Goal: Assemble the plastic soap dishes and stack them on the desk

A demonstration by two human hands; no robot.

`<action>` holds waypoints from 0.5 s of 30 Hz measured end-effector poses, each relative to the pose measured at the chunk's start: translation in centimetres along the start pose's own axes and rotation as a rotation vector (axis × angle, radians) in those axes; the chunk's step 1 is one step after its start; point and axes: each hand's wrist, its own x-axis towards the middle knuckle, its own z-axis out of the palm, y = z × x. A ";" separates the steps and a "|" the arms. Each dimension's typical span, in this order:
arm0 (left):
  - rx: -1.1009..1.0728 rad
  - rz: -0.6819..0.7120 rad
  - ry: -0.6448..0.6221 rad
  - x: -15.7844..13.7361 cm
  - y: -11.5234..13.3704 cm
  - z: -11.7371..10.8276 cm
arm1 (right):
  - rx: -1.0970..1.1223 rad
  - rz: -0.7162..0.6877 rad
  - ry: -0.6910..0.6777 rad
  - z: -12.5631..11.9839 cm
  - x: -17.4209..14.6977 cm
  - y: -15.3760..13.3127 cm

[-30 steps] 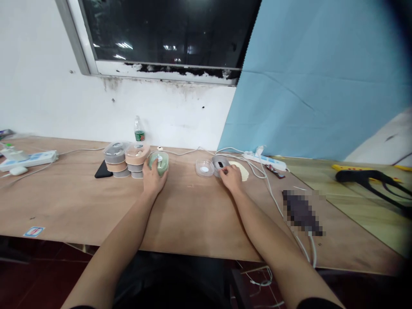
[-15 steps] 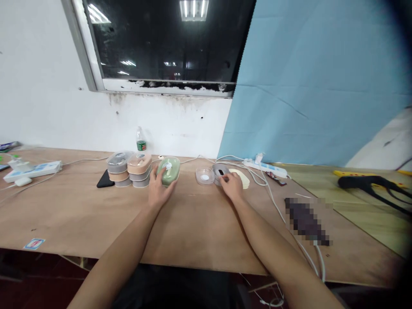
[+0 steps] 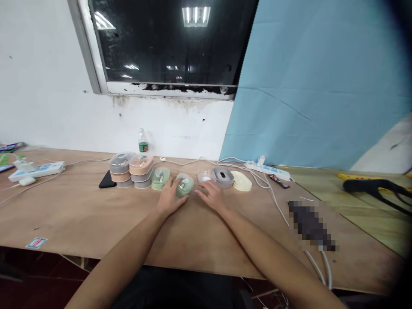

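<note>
Tabletop (image 3: 180, 253): brown wood-look sheet, spanning most of my feed.
Forearms: two, bare; the left forearm (image 3: 125, 249) and right forearm (image 3: 257, 244) reach forward and angle inward.
Left hand (image 3: 169, 199): palm down, fingers and thumb curled around the near-left side of a light-green, rounded-square plastic box (image 3: 184, 184) with a clear lid; I read that as holding it.
Right hand (image 3: 212, 196): fingers spread, grip wide, nothing held; it overlaps the near edge of one clear square plastic container (image 3: 203, 175), and I cannot tell whether they touch.
Green boxes: two; the held one sits between the hands, the second green box (image 3: 160, 178) just left of it.
Right-side row: one grey rounded-square box (image 3: 224, 182) with a dark oval, then one cream pile (image 3: 242, 183), its pieces too small to count.
Stacks: two, three boxes each, grey and peach; left stack (image 3: 121, 176), right stack (image 3: 142, 177).
Bottle: one, clear plastic with green label (image 3: 143, 145), upright near the white wall (image 3: 174, 124).
</note>
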 end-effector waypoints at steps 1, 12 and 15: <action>0.024 0.030 0.000 0.0 -0.1 0.0 | 0.015 0.007 -0.027 0.3 0.0 -0.6; 0.195 0.363 -0.127 0.8 1.9 0.4 | 0.054 0.184 -0.136 1.0 0.4 -1.6; 0.182 0.370 -0.122 0.8 1.9 0.3 | 0.022 0.176 -0.147 0.9 0.2 -1.7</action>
